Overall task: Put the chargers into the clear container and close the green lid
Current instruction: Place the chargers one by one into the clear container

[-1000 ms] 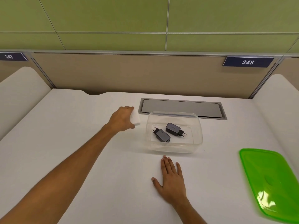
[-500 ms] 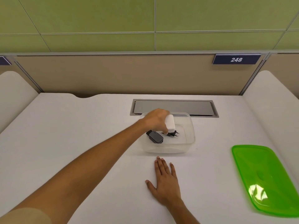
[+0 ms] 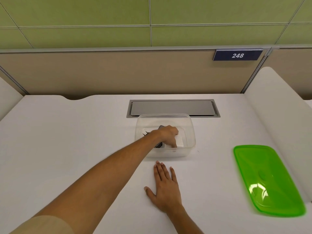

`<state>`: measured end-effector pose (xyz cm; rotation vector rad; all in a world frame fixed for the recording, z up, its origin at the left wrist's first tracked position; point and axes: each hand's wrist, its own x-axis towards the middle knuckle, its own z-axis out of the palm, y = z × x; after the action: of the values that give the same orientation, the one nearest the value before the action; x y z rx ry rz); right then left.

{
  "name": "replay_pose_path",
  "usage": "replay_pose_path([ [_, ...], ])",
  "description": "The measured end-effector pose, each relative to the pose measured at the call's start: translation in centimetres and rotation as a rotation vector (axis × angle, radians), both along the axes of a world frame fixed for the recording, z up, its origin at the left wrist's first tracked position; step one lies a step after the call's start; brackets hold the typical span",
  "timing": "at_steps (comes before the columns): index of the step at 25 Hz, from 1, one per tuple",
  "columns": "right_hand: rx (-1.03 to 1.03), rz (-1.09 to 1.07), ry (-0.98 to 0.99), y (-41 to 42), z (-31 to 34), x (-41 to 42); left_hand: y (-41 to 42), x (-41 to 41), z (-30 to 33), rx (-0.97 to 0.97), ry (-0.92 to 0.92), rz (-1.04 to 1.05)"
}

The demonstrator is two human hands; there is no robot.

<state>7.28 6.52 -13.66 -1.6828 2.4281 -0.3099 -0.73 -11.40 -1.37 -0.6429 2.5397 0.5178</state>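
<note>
The clear container (image 3: 190, 125) stands on the white desk near the middle. My left hand (image 3: 168, 135) reaches down inside it, fingers closed around a white charger (image 3: 179, 141) that rests low at the container's right. Two black chargers lie in the container, mostly hidden by my hand: one (image 3: 159, 145) shows under my wrist, the other (image 3: 161, 127) peeks out behind my knuckles with its plug pins at the left. My right hand (image 3: 164, 184) lies flat and open on the desk just in front of the container. The green lid (image 3: 268, 179) lies on the desk at the right.
A grey cable hatch (image 3: 172, 108) is set into the desk right behind the container. A beige partition with a "248" sign (image 3: 237, 55) closes the back. White rounded side dividers (image 3: 278, 105) rise at the right and far left.
My left hand took the white charger from the desk left of the container, carried it over the rim and lowered it inside. My right hand stayed flat on the desk.
</note>
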Motion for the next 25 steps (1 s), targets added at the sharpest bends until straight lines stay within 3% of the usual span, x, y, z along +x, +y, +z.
replay_pose_path([
  [13, 0.016, 0.005, -0.006, 0.0, -0.1, 0.0, 0.5, 0.1, -2.7, -0.025, 0.045, -0.016],
  [20, 0.02, 0.004, -0.014, 0.0, 0.0, -0.1, 0.2, 0.5, 0.1, 0.169, 0.353, 0.19],
  [25, 0.028, 0.007, -0.004, 0.1, 0.1, 0.0, 1.0, 2.0, 1.6, 0.085, 0.479, 0.18],
])
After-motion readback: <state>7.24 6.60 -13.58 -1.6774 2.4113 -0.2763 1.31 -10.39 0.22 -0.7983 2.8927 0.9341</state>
